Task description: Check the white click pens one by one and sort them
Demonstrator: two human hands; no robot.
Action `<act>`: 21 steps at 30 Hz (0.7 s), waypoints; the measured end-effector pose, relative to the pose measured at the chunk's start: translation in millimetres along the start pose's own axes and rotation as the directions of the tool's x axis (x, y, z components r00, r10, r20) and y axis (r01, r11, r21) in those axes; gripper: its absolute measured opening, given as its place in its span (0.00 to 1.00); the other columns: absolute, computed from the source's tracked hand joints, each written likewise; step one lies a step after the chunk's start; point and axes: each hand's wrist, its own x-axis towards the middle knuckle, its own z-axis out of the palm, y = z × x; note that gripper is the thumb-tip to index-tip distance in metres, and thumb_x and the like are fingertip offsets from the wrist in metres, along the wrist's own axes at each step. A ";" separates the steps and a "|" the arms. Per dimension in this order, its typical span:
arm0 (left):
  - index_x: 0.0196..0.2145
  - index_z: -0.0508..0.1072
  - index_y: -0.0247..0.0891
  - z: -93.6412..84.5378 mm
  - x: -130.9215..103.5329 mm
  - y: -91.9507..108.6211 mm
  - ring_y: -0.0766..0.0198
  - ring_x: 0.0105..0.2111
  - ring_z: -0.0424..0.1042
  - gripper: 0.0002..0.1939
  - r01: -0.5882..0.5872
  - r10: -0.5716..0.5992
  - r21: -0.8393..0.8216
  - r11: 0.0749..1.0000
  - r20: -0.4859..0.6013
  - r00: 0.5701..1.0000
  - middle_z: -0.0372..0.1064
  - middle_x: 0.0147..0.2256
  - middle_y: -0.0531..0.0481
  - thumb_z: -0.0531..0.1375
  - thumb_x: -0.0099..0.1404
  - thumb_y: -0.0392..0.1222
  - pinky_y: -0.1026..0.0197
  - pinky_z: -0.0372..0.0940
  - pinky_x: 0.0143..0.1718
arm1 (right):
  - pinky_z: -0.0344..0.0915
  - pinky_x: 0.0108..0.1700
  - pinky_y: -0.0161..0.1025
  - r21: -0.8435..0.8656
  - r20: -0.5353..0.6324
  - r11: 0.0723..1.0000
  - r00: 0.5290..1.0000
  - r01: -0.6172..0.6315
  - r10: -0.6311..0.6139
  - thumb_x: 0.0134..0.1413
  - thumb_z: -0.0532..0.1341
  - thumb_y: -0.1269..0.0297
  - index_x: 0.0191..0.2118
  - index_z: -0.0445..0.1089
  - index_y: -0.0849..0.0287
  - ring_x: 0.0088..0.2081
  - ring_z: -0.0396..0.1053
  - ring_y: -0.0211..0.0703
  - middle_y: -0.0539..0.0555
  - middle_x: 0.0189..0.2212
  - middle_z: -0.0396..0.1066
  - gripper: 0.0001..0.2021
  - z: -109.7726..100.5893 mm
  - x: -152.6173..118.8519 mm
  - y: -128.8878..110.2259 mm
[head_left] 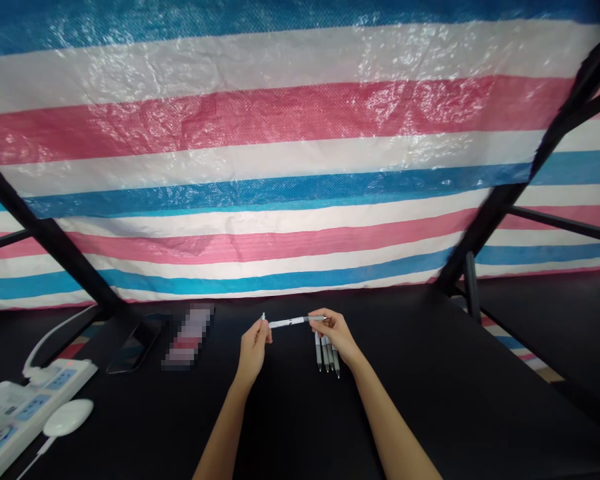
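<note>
My right hand [334, 333] is closed in a pinch around the grey grip end of a white-and-grey pen [290, 322], held level just above the table. The pen's tip points right, past my fingers. My left hand [254, 347] is closed at the pen's other end. From between its thumb and finger sticks up a small whitish piece [263, 316], too small to identify. Whether those fingers also grip the pen's end I cannot tell. Under my right hand lie several similar pens [329, 357] side by side, grey tips toward me, their upper parts partly hidden by the hand.
Left on the black table [290, 413] are a dark phone [134, 345] and a pixelated flat object [189, 337]. A white power strip [35, 407] with plugs and a white round charger [69, 418] lies at lower left. Black frame bars [500, 193] and a striped sheet [260, 160] stand behind.
</note>
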 end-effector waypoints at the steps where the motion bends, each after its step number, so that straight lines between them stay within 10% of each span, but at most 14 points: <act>1: 0.18 0.60 0.39 0.3 0.1 -1.0 0.67 0.21 0.61 0.23 -0.004 0.004 -0.002 1.000 0.003 1.000 0.59 0.18 0.54 0.46 0.65 0.54 0.65 0.57 0.26 | 0.57 0.24 0.34 0.000 0.003 1.000 1.000 -0.004 0.004 0.36 0.69 0.55 0.32 0.73 0.61 0.19 0.60 0.34 0.48 0.18 0.66 0.17 0.1 -0.2 -0.6; 21: 0.38 0.69 0.38 -1.5 -3.4 0.1 0.67 0.25 0.66 0.15 -0.097 0.096 0.145 0.985 0.016 0.995 0.66 0.29 0.50 0.49 0.65 0.49 0.64 0.65 0.28 | 0.57 0.26 0.34 -0.195 0.068 0.980 0.998 0.030 -0.017 0.50 0.56 0.43 0.16 0.69 0.61 0.16 0.57 0.34 0.48 0.11 0.59 0.26 -3.2 1.0 2.4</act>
